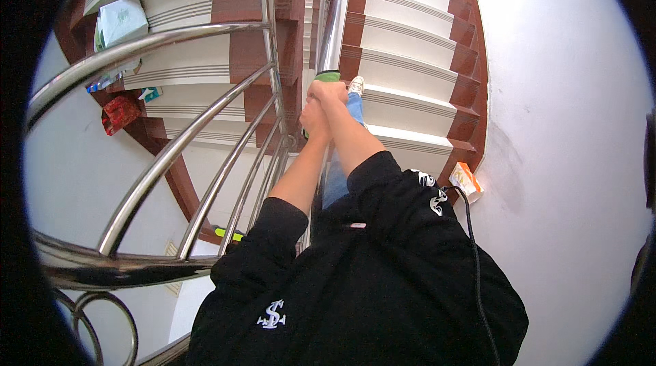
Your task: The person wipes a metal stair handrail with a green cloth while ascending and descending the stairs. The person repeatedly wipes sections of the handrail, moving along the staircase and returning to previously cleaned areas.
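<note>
Both my hands are close together on a green cloth [328, 76] wrapped over the steel handrail [335, 22] of a staircase. My right hand [328, 92] presses on the cloth near its far end, its fingers curled. Just below and to the left, my left hand [314, 119] grips the same cloth, partly overlapped by the right hand and wrist. Only the cloth's far edge and a sliver at the left show; the rest is hidden under the hands.
Steps with white treads [405, 66] climb beyond, beside a white wall [553, 109]. An orange and white paper bag [465, 181] stands by the wall. Steel railing bars [189, 150] curve at left. Past them, a white bag [122, 20] and a red bag [121, 114] rest on other steps.
</note>
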### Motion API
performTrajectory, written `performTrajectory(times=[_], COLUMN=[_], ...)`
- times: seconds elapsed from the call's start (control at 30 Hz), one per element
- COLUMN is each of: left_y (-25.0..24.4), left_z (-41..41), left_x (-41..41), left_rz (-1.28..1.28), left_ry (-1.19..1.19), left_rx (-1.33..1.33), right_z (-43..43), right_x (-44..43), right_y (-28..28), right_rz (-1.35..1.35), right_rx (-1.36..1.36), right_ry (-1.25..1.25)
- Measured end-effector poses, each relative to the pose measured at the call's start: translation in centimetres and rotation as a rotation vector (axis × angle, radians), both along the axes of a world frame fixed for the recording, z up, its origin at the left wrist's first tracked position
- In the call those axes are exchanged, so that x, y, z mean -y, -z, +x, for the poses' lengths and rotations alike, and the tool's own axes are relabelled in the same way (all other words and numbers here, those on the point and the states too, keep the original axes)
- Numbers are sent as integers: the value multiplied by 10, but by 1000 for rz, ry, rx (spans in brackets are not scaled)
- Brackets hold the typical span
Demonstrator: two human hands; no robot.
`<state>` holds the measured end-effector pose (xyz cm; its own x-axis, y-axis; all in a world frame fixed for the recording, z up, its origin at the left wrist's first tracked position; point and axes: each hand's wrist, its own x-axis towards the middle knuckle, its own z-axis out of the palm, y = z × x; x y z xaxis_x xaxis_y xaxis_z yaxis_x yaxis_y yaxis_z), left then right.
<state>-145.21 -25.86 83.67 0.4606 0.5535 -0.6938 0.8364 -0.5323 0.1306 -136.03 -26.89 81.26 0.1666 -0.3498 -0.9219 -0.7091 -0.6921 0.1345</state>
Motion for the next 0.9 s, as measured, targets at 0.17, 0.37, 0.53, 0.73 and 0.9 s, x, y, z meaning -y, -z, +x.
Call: performTrajectory(times=[0.17, 0.37, 0.53, 0.73, 0.9], left_y=[8, 12, 10, 26, 45], left_z=[11, 30, 51, 49, 43], left_x=[-1, -5, -6, -11, -11], left_rz=[3, -17, -8, -15, 35], left_ry=[-36, -16, -31, -27, -45], left_rx=[-20, -73, -76, -78, -23], right_z=[8, 13, 34, 47, 52], right_x=[0, -1, -4, -7, -4], right_y=[6, 29, 10, 5, 2], right_rz=[35, 25, -1, 24, 47], right_rx=[9, 10, 54, 2, 20], right_ry=[-39, -84, -87, -112, -87])
